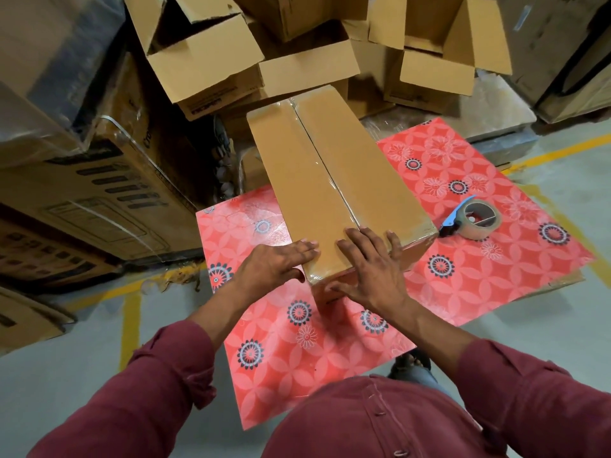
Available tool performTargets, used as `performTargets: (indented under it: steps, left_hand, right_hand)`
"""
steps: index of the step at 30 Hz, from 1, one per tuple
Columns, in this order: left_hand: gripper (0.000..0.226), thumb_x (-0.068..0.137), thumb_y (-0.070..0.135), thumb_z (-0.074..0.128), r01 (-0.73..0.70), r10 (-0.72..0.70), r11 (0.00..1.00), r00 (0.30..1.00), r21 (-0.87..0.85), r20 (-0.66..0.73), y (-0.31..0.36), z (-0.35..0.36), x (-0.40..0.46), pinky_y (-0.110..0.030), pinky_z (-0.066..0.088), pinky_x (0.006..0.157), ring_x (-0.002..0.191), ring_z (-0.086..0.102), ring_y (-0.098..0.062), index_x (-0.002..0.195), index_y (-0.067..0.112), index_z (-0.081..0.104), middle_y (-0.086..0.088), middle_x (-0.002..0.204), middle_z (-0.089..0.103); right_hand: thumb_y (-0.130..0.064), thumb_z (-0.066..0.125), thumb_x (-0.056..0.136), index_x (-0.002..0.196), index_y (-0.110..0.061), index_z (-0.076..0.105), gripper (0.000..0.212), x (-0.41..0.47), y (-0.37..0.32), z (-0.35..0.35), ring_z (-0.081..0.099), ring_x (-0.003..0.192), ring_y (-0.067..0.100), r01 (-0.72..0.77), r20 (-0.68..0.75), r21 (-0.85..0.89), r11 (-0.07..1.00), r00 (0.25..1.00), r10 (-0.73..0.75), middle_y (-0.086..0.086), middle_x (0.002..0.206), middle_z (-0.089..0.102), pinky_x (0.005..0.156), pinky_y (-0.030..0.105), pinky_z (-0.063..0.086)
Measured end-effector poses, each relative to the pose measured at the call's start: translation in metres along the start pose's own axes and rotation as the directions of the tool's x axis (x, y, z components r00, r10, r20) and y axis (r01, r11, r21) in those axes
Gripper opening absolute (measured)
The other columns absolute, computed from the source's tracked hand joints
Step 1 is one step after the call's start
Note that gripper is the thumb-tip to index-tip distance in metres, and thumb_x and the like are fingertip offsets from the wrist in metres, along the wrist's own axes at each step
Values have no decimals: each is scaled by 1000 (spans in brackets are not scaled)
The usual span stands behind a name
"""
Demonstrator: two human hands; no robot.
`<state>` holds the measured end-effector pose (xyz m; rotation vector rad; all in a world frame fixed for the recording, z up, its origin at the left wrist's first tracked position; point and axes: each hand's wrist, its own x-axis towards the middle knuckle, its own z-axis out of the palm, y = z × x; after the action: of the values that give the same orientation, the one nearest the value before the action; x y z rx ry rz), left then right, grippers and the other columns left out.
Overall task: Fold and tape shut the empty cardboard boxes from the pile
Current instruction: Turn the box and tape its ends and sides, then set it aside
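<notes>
My maroon sleeves (172, 385) reach out, both hands flat with fingers straight, left hand (274, 262) and right hand (370, 269) pressing the taped box (330, 180), tape dispenser (476, 218) nearby on the surface (284, 375).

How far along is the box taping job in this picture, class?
Done: the closed box has clear tape along its top seam. In hand: the left hand and right hand press flat on its near end, while the tape dispenser lies on the red mat. Left: open boxes in the pile behind.
</notes>
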<state>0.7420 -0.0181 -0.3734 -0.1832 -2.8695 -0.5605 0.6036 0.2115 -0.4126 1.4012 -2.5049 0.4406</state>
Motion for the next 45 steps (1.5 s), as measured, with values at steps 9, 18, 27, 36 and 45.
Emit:
performTargets:
  steps: [9,18,27,36,45]
  left_hand:
    - [74,71,-18,61,31,-3,981,990,193,-142,-7,2,-4,-46,48,111,146,46,-32,138,13,65,-14,162,43]
    - [77,87,36,78,657,-965,189,263,-730,-12,8,-15,76,-45,45,113,137,52,-27,154,18,46,-7,153,52]
    - [40,71,49,77,714,-995,-38,40,-699,95,23,-4,141,-47,59,93,95,71,-28,100,24,66,1,102,74]
    - [69,70,72,70,849,-962,26,-123,-527,-246,111,-24,184,-44,52,97,105,66,-29,126,32,60,8,111,72]
    - [71,70,72,63,819,-844,197,-139,-539,-519,250,-49,233,-49,53,100,109,67,-29,127,30,60,7,115,72]
  right_hand:
    - [-73,62,84,139,-28,61,71,4,30,-28,41,147,21,71,102,281,957,989,-104,-5,152,53,117,54,31]
    - [-47,76,89,144,-18,57,66,130,105,-64,59,129,26,-505,287,495,707,863,416,5,144,61,97,25,41]
    - [-56,80,77,122,-11,66,65,175,148,-22,70,98,18,-746,690,583,322,664,288,-2,110,73,95,39,56]
    - [-59,78,64,117,-31,62,61,158,183,-37,74,90,10,-643,638,724,250,762,112,-15,102,76,86,41,61]
    - [-51,80,67,116,-33,62,55,129,235,-141,74,93,11,-429,424,875,223,903,75,-14,103,76,90,45,60]
